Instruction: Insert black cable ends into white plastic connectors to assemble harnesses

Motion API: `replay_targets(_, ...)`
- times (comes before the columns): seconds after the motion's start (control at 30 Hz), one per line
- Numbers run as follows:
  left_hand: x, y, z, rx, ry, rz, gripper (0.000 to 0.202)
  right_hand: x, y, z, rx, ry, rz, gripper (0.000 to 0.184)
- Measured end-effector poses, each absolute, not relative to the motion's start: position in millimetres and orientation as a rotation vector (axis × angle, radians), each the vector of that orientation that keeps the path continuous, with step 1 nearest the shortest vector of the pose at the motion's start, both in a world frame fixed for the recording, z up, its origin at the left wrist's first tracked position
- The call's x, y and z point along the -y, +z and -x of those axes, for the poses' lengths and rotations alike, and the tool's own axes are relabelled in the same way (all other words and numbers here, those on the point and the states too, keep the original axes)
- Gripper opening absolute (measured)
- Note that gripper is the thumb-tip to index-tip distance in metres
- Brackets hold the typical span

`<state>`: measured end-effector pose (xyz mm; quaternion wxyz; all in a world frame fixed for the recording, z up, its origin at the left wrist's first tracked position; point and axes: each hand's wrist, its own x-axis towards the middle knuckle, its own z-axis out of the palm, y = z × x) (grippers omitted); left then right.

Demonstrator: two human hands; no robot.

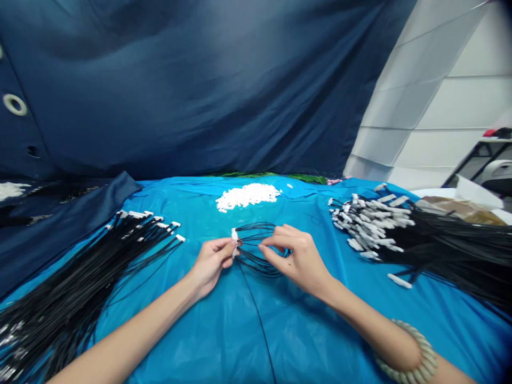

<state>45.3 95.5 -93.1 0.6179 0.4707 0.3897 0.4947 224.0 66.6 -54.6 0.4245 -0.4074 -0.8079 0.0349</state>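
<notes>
My left hand [211, 262] pinches a small white connector [234, 236] at the end of a thin black cable. My right hand [296, 255] is closed on the coiled loops of that same black cable [256, 250], just to the right of the connector. The cable's free tail runs down across the blue sheet toward me. Both hands rest low over the middle of the table.
A blue plastic sheet [224, 330] covers the table. A bundle of black cables with white ends [100, 266] lies at the left, a larger one [404, 234] at the right. A heap of loose white connectors [248, 195] sits at the back centre. Dark blue cloth hangs behind.
</notes>
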Motion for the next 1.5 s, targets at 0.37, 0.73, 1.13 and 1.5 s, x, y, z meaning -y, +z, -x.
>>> replay_targets(0.37,-94.0,-92.7,-46.0,-0.919,1.131,-1.152,0.021,-66.2,-51.3,-225.0,2.003,0.225,1.101,0.015)
replay_targets(0.73,-90.5,-91.1,-46.8,-0.889,1.09,-1.212,0.021,-65.2,-59.7,-218.9,2.049,0.17,1.079,0.016)
replay_targets(1.13,-95.5,-92.5,-45.4,-0.898,1.15,-1.112,0.021,-61.5,-63.2,-218.4,2.272,-0.274,0.758,0.025)
replay_targets(1.5,-99.6,-94.8,-44.0,-0.999,1.226,-1.038,0.026,-69.3,-51.1,-228.6,1.479,0.704,0.797,0.022)
